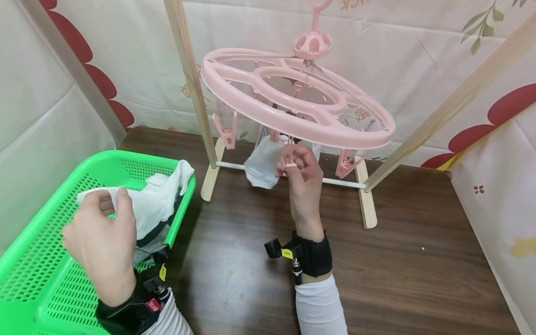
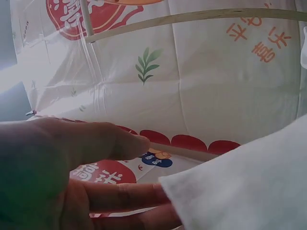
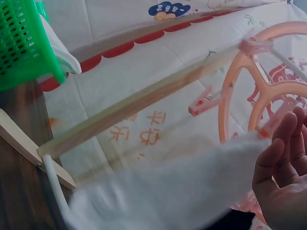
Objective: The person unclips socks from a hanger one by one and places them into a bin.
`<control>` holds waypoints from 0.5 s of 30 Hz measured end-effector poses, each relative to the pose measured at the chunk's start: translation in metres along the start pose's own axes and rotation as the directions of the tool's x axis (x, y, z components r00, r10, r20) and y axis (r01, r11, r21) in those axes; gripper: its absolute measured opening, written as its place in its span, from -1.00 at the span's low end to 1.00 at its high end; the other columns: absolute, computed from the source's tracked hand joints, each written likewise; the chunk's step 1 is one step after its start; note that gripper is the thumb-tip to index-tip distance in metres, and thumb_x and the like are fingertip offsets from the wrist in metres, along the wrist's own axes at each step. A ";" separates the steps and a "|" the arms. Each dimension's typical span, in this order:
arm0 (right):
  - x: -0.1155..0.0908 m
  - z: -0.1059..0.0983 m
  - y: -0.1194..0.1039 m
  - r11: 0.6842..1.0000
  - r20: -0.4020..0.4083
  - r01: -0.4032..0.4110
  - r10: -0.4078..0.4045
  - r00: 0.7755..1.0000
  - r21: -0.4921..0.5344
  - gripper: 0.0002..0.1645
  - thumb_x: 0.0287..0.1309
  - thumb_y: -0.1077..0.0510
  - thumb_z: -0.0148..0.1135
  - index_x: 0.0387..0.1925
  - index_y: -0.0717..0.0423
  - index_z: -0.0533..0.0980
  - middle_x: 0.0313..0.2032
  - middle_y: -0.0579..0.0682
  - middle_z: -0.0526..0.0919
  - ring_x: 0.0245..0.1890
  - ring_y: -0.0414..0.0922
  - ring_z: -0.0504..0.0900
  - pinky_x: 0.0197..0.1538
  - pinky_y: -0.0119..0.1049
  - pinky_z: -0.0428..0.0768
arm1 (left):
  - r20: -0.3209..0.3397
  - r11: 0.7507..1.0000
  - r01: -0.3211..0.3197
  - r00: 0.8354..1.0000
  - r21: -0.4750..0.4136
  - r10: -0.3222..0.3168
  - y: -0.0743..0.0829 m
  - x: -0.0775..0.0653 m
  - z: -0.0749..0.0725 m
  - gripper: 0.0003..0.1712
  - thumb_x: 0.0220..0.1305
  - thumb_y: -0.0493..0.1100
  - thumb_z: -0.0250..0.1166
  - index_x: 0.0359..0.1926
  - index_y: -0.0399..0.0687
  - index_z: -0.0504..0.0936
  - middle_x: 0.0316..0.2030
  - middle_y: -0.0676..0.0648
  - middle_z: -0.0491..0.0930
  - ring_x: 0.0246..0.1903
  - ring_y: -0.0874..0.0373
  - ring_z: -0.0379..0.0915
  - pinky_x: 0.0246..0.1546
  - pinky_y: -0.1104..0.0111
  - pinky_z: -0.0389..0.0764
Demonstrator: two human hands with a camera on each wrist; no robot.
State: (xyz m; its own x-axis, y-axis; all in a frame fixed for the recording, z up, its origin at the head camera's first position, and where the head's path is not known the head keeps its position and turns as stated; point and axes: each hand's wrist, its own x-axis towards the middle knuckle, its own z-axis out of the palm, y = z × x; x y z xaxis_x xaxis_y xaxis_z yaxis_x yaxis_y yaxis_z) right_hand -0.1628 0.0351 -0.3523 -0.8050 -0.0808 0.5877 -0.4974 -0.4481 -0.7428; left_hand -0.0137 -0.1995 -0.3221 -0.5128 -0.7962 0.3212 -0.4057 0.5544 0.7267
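Observation:
A round pink clip hanger (image 1: 272, 125) hangs tilted, with clothespins below its ring. At its front, my right hand (image 1: 307, 174) pinches a pink clothespin (image 1: 288, 156) between thumb and fingers. Just behind those fingers hangs a white sock-like cloth (image 1: 261, 167), also large in the right wrist view (image 3: 168, 187). My left hand (image 1: 102, 237) is over the green basket (image 1: 190, 195), thumb and fingers apart. A white cloth (image 1: 152, 207) lies bunched there beyond the fingers; in the left wrist view its corner (image 2: 216, 187) overlaps the fingertips.
A wooden stand (image 1: 186, 70) with a white crossbar (image 1: 343, 182) stands on the brown table (image 1: 398, 260). Dark and grey fabric (image 1: 152, 246) lies under the white cloth in the basket. Other clothespins (image 1: 347, 163) dangle from the ring. Printed sheets (image 1: 418, 56) enclose the table.

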 end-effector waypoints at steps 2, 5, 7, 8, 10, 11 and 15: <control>0.001 -0.002 -0.002 1.000 -0.006 0.024 -0.024 1.000 -0.008 -0.73 0.22 0.40 0.02 -0.11 0.12 0.52 -0.40 -0.06 0.57 -0.41 -0.15 0.51 -0.30 -0.34 0.51 | 0.001 1.000 -0.006 1.000 -0.003 0.006 0.002 -0.001 -0.001 -0.54 0.36 0.00 0.08 -0.12 -0.34 0.64 -0.27 -0.30 0.67 -0.31 -0.25 0.43 -0.38 0.20 0.14; 0.002 -0.005 -0.004 0.997 -0.031 0.046 -0.048 0.998 -0.063 -0.77 0.22 0.36 0.07 -0.10 0.21 0.53 -0.34 -0.01 0.58 -0.35 -0.12 0.52 -0.24 -0.31 0.50 | -0.016 0.999 -0.036 0.999 -0.008 0.036 0.006 -0.004 -0.001 -0.55 0.37 0.00 0.09 -0.08 -0.31 0.64 -0.26 -0.29 0.68 -0.36 -0.22 0.43 -0.46 0.29 0.04; 0.003 -0.006 -0.004 0.995 -0.041 0.044 -0.048 0.998 -0.091 -0.78 0.24 0.26 0.17 -0.08 0.22 0.52 -0.26 0.03 0.57 -0.25 -0.08 0.52 -0.15 -0.29 0.48 | -0.024 0.997 -0.072 0.997 -0.017 0.072 0.009 -0.006 -0.001 -0.56 0.38 -0.01 0.10 -0.07 -0.33 0.64 -0.26 -0.30 0.68 -0.35 -0.23 0.45 -0.47 0.31 0.04; 0.003 -0.006 -0.005 0.994 -0.042 0.041 -0.046 0.998 -0.099 -0.74 0.24 0.20 0.22 -0.06 0.22 0.52 -0.23 0.04 0.56 -0.19 -0.05 0.52 -0.11 -0.28 0.46 | -0.023 0.996 -0.088 0.996 -0.022 0.087 0.010 -0.007 -0.001 -0.57 0.38 -0.02 0.10 -0.08 -0.33 0.64 -0.26 -0.31 0.68 -0.35 -0.24 0.47 -0.47 0.32 0.04; 0.003 -0.006 -0.005 0.992 -0.034 0.038 -0.042 0.999 -0.118 -0.60 0.21 0.08 0.30 0.01 0.19 0.50 -0.14 0.04 0.55 -0.06 0.00 0.50 0.00 -0.23 0.43 | -0.015 0.991 -0.129 0.992 -0.032 0.129 0.014 -0.009 0.001 -0.58 0.38 -0.04 0.12 -0.08 -0.34 0.64 -0.27 -0.32 0.67 -0.37 -0.25 0.49 -0.49 0.32 0.06; 0.004 -0.006 -0.005 0.991 -0.022 0.044 -0.047 0.999 -0.126 -0.54 0.20 0.05 0.32 0.06 0.19 0.48 -0.09 0.05 0.54 -0.01 0.02 0.48 0.05 -0.20 0.42 | -0.005 0.988 -0.147 0.989 -0.037 0.147 0.016 -0.010 0.002 -0.59 0.38 -0.04 0.12 -0.09 -0.34 0.63 -0.27 -0.32 0.67 -0.37 -0.25 0.50 -0.50 0.32 0.08; 0.014 -0.001 -0.007 0.978 0.040 0.114 -0.109 0.993 -0.176 -0.44 0.23 0.16 0.27 0.19 0.35 0.39 0.06 0.06 0.51 0.10 0.04 0.42 0.13 -0.08 0.40 | 0.062 0.980 -0.191 0.979 -0.058 0.194 0.024 -0.013 0.009 -0.60 0.38 -0.04 0.13 -0.07 -0.34 0.62 -0.27 -0.32 0.67 -0.37 -0.25 0.53 -0.51 0.23 0.19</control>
State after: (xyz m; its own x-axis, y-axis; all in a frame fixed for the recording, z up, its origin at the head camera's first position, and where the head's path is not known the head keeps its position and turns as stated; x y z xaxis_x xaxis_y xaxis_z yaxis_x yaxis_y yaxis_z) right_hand -0.1704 0.0382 -0.3393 -0.7327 -0.0672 0.6772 -0.6350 -0.2906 -0.7158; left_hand -0.0236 -0.1736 -0.3142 -0.6274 -0.6569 0.4181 -0.2561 0.6812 0.6859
